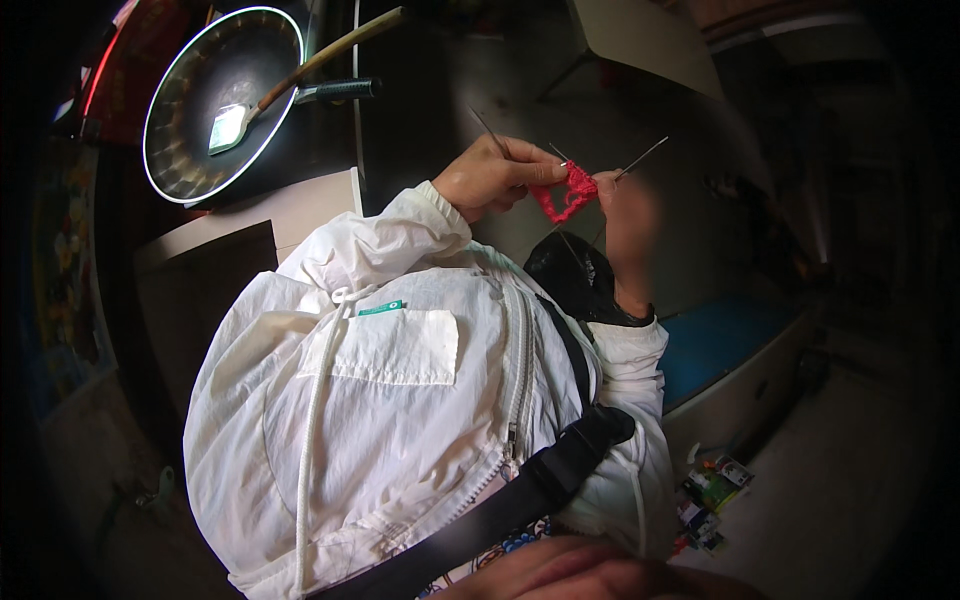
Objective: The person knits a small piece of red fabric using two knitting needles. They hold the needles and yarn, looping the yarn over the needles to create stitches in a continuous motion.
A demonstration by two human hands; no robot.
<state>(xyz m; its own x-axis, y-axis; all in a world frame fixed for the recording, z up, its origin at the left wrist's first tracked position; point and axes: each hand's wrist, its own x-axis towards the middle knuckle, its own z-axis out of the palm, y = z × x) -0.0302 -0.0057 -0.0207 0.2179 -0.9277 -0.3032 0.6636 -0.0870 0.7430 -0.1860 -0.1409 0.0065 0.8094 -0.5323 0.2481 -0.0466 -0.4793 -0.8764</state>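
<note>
A small piece of red knitting [579, 184] hangs between my two hands, its lower part forming an open loop. Thin metal knitting needles stick out from it in several directions. My left hand [495, 174] pinches the knitting's left edge between thumb and fingers, and one needle [487, 129] rises behind its knuckles. On the other side, my right hand [628, 225], partly blurred, grips the right edge together with a needle [646, 155] that slants up and outward. More needle shafts [576, 251] point down below the work, in front of a dark glossy thing [574, 274].
At upper left, a large wok [176, 112] holds a wooden-handled spatula [322, 61]; its black handle [345, 89] points towards the middle. A pale tabletop [645, 45] stands ahead. To the right are a blue-topped bench [720, 341] and several small packages [709, 499] on the floor.
</note>
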